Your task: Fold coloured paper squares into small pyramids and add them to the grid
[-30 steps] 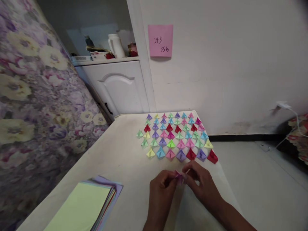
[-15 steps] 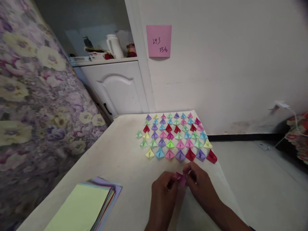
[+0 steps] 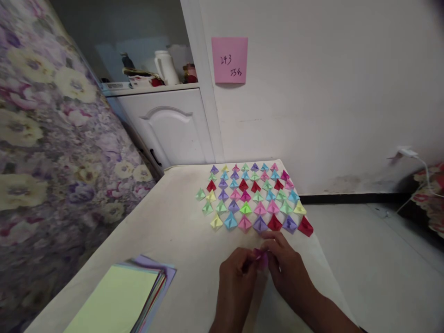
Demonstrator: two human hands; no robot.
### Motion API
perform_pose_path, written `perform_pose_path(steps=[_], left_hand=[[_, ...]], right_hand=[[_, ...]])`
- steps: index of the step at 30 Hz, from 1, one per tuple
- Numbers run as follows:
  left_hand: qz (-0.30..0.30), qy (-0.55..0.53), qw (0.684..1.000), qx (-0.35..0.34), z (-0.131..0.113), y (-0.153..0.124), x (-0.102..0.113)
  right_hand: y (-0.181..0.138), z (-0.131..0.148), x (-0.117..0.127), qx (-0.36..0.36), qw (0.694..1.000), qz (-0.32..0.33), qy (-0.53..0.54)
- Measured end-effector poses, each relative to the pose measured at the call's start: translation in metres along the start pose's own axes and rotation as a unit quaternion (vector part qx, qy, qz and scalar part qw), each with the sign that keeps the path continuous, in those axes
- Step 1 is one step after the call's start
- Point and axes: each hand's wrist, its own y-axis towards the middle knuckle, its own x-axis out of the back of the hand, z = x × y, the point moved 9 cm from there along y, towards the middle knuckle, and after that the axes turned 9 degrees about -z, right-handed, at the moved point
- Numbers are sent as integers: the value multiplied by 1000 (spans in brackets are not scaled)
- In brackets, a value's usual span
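Observation:
Between my two hands is a small piece of magenta folded paper (image 3: 262,260), partly covered by fingers. My left hand (image 3: 237,277) pinches its left side between thumb and fingers. On the other side, my right hand (image 3: 287,268) grips the paper's right edge, with the index finger stretched over the top. Just beyond the hands stand rows of small folded paper pieces in many colours, the nearest being a purple folded piece (image 3: 260,225) and a red one (image 3: 274,223).
A stack of coloured paper sheets (image 3: 114,296), pale yellow on top, lies at the front left of the cream-covered table (image 3: 166,217). A floral curtain (image 3: 69,185) hangs along the left. Behind are a white cabinet (image 3: 169,129) and a wall with a pink note (image 3: 229,60).
My right fingers have shifted slightly left and forward over the magenta paper, the index finger now straighter. The left hand has barely moved.

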Motion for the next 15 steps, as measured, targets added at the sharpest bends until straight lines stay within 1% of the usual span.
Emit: perform_pose_path(steps=[4,10,15], left_hand=[[-1,-8,1000,-1,1,0,-1],[-3,7,1000,1,1,-1,2],[7,11,1000,5,3,-1,0]], right_hand=[[-2,4,-1,15,1000,17,19],[-2,10,-2,32,997,44,59],[-1,7,-5,28,996,44,74]])
